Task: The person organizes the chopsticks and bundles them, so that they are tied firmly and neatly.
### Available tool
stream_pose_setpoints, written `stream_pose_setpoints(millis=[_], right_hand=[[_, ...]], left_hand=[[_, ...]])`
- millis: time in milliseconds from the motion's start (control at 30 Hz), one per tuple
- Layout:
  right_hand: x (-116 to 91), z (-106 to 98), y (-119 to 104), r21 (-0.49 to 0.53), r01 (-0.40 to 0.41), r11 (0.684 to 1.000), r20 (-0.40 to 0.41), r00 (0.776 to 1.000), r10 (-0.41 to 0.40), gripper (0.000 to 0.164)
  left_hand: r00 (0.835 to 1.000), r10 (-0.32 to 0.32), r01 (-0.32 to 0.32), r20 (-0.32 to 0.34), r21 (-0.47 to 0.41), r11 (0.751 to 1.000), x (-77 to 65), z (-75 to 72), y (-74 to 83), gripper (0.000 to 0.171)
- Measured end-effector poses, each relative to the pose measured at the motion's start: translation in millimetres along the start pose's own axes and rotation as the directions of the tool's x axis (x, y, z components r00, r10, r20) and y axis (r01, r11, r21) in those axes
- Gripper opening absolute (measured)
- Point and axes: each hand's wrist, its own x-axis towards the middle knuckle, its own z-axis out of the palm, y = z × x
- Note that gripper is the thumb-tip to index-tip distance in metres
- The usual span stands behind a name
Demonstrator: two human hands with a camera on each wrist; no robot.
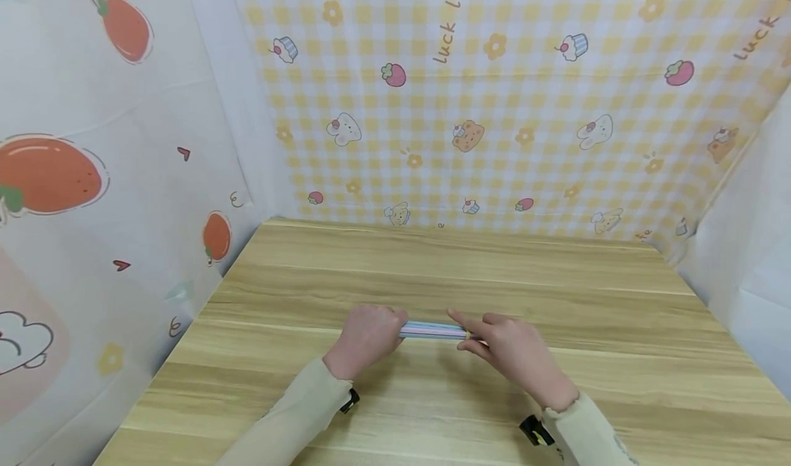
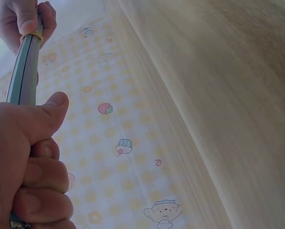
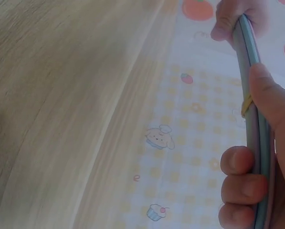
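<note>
A bundle of slim pastel sticks [image 1: 432, 329], blue, pink and grey-green, is held level above the table between both hands. My left hand [image 1: 371, 335] grips its left end, fingers curled round it and thumb lying along it in the left wrist view. Around the right part runs a yellow rubber band [image 3: 247, 104]. My right hand [image 1: 516, 353] holds the bundle there, with the thumb beside the band and several fingers curled round the sticks. In the head view its index finger points out past the bundle. Both ends of the sticks are mostly hidden in the hands.
The wood-grain table [image 1: 457, 274] spreads beneath both hands. A yellow checked cloth [image 1: 426, 116] hangs behind its back edge, a white printed cloth [image 1: 142, 130] stands along the left, and a plain white sheet [image 1: 754, 246] is at the right.
</note>
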Motion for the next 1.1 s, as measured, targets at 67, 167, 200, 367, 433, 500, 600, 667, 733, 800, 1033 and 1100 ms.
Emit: stream_pose_setpoints(millis=[67, 167, 200, 367, 433, 500, 600, 667, 733, 800, 1033, 1100], right_hand=[[0, 1, 0, -0.03, 0.009, 1.0, -0.007, 1.0, -0.009, 0.05], [-2, 1, 1, -0.028, 0.007, 1.0, -0.003, 1.0, -0.007, 0.056], [-2, 0, 1, -0.01, 0.001, 1.0, 0.006, 1.0, -0.001, 0.057], [-2, -6, 4, 0.151, -0.049, 0.987, 0.074, 0.996, 0.038, 0.041], [0, -8, 4, 0.199, -0.063, 0.978, 0.094, 0.995, 0.045, 0.028], [2, -10, 4, 0.216, -0.067, 0.974, 0.106, 0.993, 0.045, 0.02], [6, -10, 2, 0.204, -0.068, 0.977, 0.124, 0.991, 0.044, 0.016], [7, -8, 0, 0.191, -0.066, 0.979, 0.134, 0.99, 0.04, 0.015], [8, -6, -2, 0.193, -0.067, 0.979, 0.137, 0.99, 0.041, 0.016], [9, -4, -4, 0.207, -0.069, 0.976, 0.128, 0.991, 0.043, 0.019], [6, 2, -5, 0.234, -0.066, 0.97, 0.062, 0.997, 0.053, 0.037], [6, 2, -5, 0.23, -0.07, 0.971, 0.052, 0.997, 0.059, 0.038]], left_hand=[[1.0, 0.003, -0.003, -0.005, -0.001, 1.0, 0.0, 0.1, 0.1, 0.029], [1.0, 0.008, -0.008, -0.005, -0.002, 1.0, -0.3, 0.3, -0.1, 0.031], [1.0, 0.01, -0.01, -0.005, -0.001, 1.0, -0.6, 0.6, -0.5, 0.031], [1.0, 0.011, -0.011, -0.003, -0.003, 1.0, -1.6, 2.6, -3.1, 0.028], [1.0, 0.005, -0.005, -0.005, 0.001, 1.0, -1.8, 3.0, -4.0, 0.028], [1.0, 0.001, -0.001, -0.017, -0.001, 1.0, -2.0, 3.4, -4.7, 0.027], [0.999, 0.006, -0.006, -0.032, 0.009, 1.0, -1.7, 3.5, -5.0, 0.03], [0.999, 0.009, -0.008, -0.041, 0.011, 1.0, -1.8, 3.8, -5.1, 0.032], [0.999, 0.01, -0.01, -0.043, 0.016, 1.0, -2.3, 4.3, -5.1, 0.035], [0.999, 0.01, -0.01, -0.047, 0.01, 1.0, -3.0, 4.9, -5.2, 0.036], [0.998, 0.01, -0.009, -0.06, 0.014, 1.0, -2.5, 7.1, -4.0, 0.034], [0.998, 0.009, -0.008, -0.062, 0.019, 1.0, -2.4, 7.3, -3.6, 0.035]])
